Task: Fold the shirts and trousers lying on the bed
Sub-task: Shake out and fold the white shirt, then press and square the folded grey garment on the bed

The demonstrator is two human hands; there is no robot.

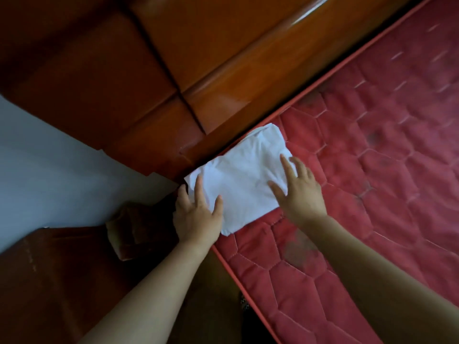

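A white garment (244,176), folded into a compact rectangle, lies at the corner of the red quilted mattress (372,157), close to the headboard. My left hand (198,214) rests flat on its near left corner with fingers spread. My right hand (296,191) lies flat on its right edge, fingers apart, partly over the mattress. Neither hand grips the cloth. No other shirt or trousers show in this view.
A glossy brown wooden headboard (173,65) runs diagonally behind the mattress. A brown wooden bedside cabinet (57,274) stands at lower left beside a pale wall (49,165). A small brown box-like object (134,229) sits on the cabinet near the mattress corner.
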